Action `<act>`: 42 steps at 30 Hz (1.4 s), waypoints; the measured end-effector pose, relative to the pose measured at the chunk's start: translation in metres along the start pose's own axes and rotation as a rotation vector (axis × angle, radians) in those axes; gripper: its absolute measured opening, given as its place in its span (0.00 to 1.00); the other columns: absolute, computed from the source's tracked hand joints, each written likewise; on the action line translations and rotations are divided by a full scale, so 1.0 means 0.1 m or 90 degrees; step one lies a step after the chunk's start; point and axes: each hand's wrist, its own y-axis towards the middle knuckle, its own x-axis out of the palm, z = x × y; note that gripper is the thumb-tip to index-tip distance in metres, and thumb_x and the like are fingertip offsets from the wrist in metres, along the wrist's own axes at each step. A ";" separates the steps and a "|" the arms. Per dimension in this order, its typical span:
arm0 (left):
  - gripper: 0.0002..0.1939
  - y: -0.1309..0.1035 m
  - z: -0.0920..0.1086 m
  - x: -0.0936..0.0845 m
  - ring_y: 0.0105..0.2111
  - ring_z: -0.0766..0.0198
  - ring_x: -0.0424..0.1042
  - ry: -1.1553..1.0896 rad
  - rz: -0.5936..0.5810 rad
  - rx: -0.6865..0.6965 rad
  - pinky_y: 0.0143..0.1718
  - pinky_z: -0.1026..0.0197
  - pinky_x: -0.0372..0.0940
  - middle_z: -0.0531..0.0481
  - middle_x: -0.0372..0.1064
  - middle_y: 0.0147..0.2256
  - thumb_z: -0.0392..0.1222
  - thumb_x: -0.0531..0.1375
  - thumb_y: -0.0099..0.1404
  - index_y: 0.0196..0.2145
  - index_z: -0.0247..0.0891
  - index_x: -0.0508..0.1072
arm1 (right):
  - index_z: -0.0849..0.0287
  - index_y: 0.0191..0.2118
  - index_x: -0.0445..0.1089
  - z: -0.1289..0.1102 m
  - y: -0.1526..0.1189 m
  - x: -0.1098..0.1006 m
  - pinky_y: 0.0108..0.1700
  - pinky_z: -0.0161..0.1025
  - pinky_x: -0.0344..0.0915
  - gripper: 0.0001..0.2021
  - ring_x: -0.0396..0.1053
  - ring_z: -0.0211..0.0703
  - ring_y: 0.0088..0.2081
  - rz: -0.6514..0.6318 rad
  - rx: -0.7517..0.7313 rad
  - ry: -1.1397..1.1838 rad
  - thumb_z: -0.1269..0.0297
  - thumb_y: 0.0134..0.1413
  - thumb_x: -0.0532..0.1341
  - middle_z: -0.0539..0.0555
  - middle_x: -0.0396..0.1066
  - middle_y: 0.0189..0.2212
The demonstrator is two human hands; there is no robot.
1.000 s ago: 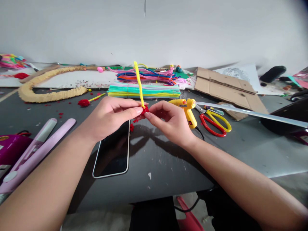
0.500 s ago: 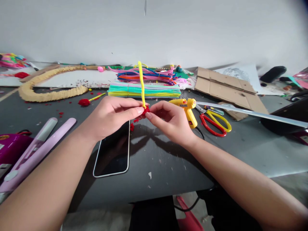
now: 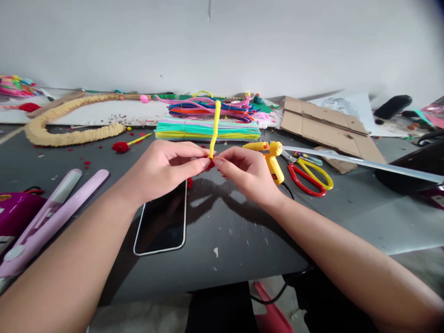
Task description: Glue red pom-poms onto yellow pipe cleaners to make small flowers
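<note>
Between both hands, above the table, is a small red fuzzy flower head (image 3: 211, 164) with a yellow pipe cleaner (image 3: 215, 127) rising from it as a stem. My left hand (image 3: 169, 169) pinches its left side with thumb and forefinger. From the right, my right hand (image 3: 244, 171) pinches the same red piece, its thumb near the stem's base. The fingers cover most of the red part. A finished-looking red flower on a yellow stem (image 3: 121, 147) lies left of my hands. Under my left hand lies a phone (image 3: 161, 226) with a dark screen.
Bundles of coloured pipe cleaners (image 3: 204, 129) lie behind my hands. To the right are a yellow glue gun (image 3: 272, 162) with a long glue stick, scissors (image 3: 307, 180) and folded cardboard (image 3: 322, 127). A pink hair straightener (image 3: 58, 212) and a beige ruffled curved piece (image 3: 45, 134) are left.
The yellow stem has swung from leaning left to leaning slightly right, and its tip is lower. The red head is now more covered by my fingers. Both hands stay nearly in place.
</note>
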 end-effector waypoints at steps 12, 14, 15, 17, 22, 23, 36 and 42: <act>0.10 0.00 0.00 0.01 0.44 0.59 0.77 -0.002 0.008 -0.010 0.44 0.61 0.71 0.48 0.81 0.43 0.46 0.67 0.65 0.41 0.42 0.85 | 0.60 0.33 0.75 -0.01 0.00 -0.01 0.32 0.36 0.66 0.17 0.67 0.37 0.30 -0.005 0.003 -0.007 0.49 0.54 0.69 0.51 0.73 0.27; 0.11 0.00 0.01 0.02 0.44 0.57 0.78 -0.009 0.017 -0.027 0.45 0.59 0.72 0.48 0.81 0.43 0.47 0.67 0.64 0.43 0.44 0.85 | 0.59 0.33 0.75 0.00 0.00 -0.01 0.32 0.36 0.66 0.16 0.67 0.37 0.30 -0.006 0.003 -0.005 0.49 0.55 0.68 0.50 0.73 0.28; 0.11 0.01 0.02 0.02 0.44 0.57 0.78 -0.010 0.024 -0.040 0.46 0.59 0.73 0.49 0.81 0.43 0.47 0.68 0.64 0.43 0.44 0.85 | 0.59 0.33 0.75 0.00 0.00 -0.01 0.32 0.36 0.66 0.15 0.67 0.37 0.30 -0.004 0.003 -0.005 0.50 0.55 0.68 0.50 0.73 0.28; 0.12 0.01 0.02 0.01 0.44 0.55 0.79 -0.007 0.046 -0.065 0.46 0.57 0.73 0.49 0.82 0.43 0.48 0.69 0.62 0.43 0.45 0.85 | 0.59 0.35 0.74 0.03 0.01 -0.01 0.32 0.36 0.65 0.12 0.66 0.37 0.30 0.010 0.000 0.000 0.54 0.56 0.67 0.50 0.72 0.29; 0.14 0.03 0.00 -0.01 0.44 0.55 0.79 -0.048 0.144 -0.104 0.51 0.52 0.73 0.47 0.82 0.43 0.48 0.70 0.61 0.43 0.41 0.84 | 0.57 0.33 0.68 0.08 0.02 -0.02 0.29 0.36 0.60 0.04 0.62 0.36 0.27 0.039 0.022 0.020 0.67 0.59 0.58 0.47 0.64 0.25; 0.14 0.03 -0.01 -0.02 0.44 0.56 0.79 -0.066 0.171 -0.104 0.52 0.50 0.72 0.47 0.82 0.43 0.47 0.70 0.61 0.43 0.40 0.84 | 0.56 0.32 0.65 0.09 0.02 -0.03 0.28 0.36 0.59 0.05 0.60 0.36 0.26 0.025 0.030 0.022 0.68 0.60 0.55 0.47 0.62 0.24; 0.14 0.08 -0.09 -0.06 0.41 0.55 0.80 -0.115 0.239 -0.110 0.50 0.48 0.75 0.46 0.80 0.39 0.45 0.70 0.57 0.40 0.37 0.84 | 0.60 0.31 0.72 0.16 0.05 0.04 0.34 0.37 0.59 0.07 0.62 0.36 0.29 -0.104 -0.045 -0.297 0.66 0.60 0.62 0.48 0.69 0.26; 0.12 0.07 -0.03 -0.04 0.39 0.55 0.80 -0.119 0.231 -0.105 0.49 0.50 0.75 0.45 0.81 0.38 0.45 0.69 0.58 0.38 0.37 0.84 | 0.59 0.51 0.76 0.29 0.15 0.09 0.52 0.46 0.65 0.12 0.69 0.49 0.48 -0.134 -0.178 -0.452 0.68 0.64 0.61 0.60 0.72 0.48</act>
